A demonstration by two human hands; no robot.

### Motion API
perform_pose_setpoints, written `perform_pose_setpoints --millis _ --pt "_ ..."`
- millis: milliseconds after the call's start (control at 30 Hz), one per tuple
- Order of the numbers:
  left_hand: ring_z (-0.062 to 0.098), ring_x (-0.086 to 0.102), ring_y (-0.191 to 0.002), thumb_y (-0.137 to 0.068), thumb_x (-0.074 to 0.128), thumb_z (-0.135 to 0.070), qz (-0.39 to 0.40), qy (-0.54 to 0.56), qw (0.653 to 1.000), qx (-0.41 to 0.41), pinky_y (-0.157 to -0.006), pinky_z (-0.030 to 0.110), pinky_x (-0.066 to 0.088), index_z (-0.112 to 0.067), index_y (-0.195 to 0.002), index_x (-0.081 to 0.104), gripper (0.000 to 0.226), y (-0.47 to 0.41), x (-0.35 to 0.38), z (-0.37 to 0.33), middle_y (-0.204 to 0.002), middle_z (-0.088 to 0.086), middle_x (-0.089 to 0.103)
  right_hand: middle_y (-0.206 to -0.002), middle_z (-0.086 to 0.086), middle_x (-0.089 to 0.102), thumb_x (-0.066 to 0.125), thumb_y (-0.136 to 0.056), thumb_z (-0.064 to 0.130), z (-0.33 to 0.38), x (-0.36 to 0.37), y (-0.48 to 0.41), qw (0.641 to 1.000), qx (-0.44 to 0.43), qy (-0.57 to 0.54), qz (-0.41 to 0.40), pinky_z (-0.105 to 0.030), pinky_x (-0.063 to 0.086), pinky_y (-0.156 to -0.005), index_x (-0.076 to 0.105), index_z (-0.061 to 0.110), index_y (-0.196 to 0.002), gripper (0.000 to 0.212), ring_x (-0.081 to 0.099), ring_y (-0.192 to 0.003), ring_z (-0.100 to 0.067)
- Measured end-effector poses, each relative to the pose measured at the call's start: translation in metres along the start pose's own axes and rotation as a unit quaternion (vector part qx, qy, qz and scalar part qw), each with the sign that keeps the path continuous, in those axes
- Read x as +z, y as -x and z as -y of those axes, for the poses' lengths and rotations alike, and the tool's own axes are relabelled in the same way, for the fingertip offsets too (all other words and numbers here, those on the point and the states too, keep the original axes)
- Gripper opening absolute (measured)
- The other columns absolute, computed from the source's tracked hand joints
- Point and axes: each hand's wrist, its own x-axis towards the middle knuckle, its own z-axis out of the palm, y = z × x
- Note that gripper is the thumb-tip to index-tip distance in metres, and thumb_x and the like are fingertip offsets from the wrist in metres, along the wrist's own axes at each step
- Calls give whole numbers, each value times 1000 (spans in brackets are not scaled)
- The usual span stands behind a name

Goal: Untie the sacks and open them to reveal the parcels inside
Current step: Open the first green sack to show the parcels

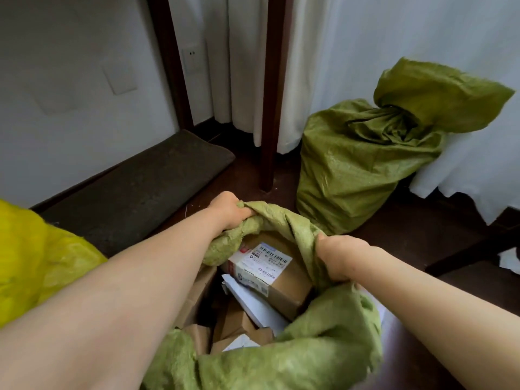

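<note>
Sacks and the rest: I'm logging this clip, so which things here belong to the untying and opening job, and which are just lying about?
Belong to the job:
- open green sack, rim gripped by left hand and right hand
- labelled cardboard parcel inside it
- second green sack, neck bunched shut
- yellow sack, partly in view

Just lying about:
- grey mat
- white curtains
- wooden post

Both hands (229, 211) (342, 256) spread sack (323, 342); parcels (277, 273), perhaps several.
</note>
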Motion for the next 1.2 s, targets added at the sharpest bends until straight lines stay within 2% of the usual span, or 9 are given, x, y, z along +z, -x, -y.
perform_pose_setpoints --millis 300,533,633,767,833,900,1000,1100,1200 --pt "22 71 -79 -72 71 -55 248 58 947 -196 -70 34 58 -7 -109 60 61 41 -47 29 -92 9 73 -121 -17 56 45 -86 2 -44 -52 -32 939 23 -139 -315 -39 49 -85 49 9 -121 36 55 -111 -36" --pt "26 66 -76 -68 54 -31 336 68 892 -294 -97 38 46 -4 -81 70 34 52 -28 64 -80 13 71 -150 -20 15 65 -72 62 3 -26 -17 964 76 -149 -207 -60 29 -103 -1 23 -149 109 23 -137 -41" --pt "26 61 -79 -70 51 -29 357 1 887 -292 -99 36 45 -7 -83 67 31 54 -27 54 -83 11 67 -147 -20 25 66 -80 42 10 5 -25 966 67 -200 -152 -52 38 -99 2 20 -150 97 38 -129 -40" --pt "28 60 -86 -73 53 -26 249 -253 924 -144 -78 31 48 -10 -104 54 35 44 -25 28 -110 14 61 -89 -18 63 44 -85 -1 -1 8 -35 759 33 -622 -189 -38 50 -72 62 -3 -103 25 60 -82 -30" --pt "28 53 -116 -67 57 -25 127 -160 978 -42 -93 31 44 -13 -126 49 60 36 -14 16 -136 12 50 -79 -17 55 41 -79 -5 -12 4 -36 634 89 -759 -121 -34 47 -67 58 -1 -87 20 54 -70 -30" --pt "22 25 -142 -75 61 -21 62 -53 994 76 -113 30 27 -20 -150 18 86 34 -1 1 -155 7 22 -80 -19 55 38 -74 -2 -19 3 -34 598 114 -790 -69 -34 47 -69 55 1 -85 21 54 -71 -33" --pt "19 17 -145 -82 61 -30 57 -132 972 188 -118 35 8 -20 -150 18 81 26 33 -13 -155 6 23 -74 -16 54 34 -77 1 -25 2 -32 597 106 -793 -51 -32 46 -67 57 1 -82 24 52 -67 -32" --pt "29 57 -114 -89 57 -37 91 -80 984 132 -99 35 38 -11 -105 67 32 9 51 -10 -110 12 67 -85 -19 64 37 -87 12 -32 -2 -36 612 87 -784 -49 -32 49 -68 65 -1 -94 32 60 -77 -34" --pt "28 64 -89 -81 66 -39 65 48 996 25 -74 30 46 -5 -88 69 35 1 41 -13 -86 10 67 -117 -16 57 49 -87 26 -41 -7 -43 806 129 -554 -165 -38 47 -90 51 2 -122 43 56 -108 -34"
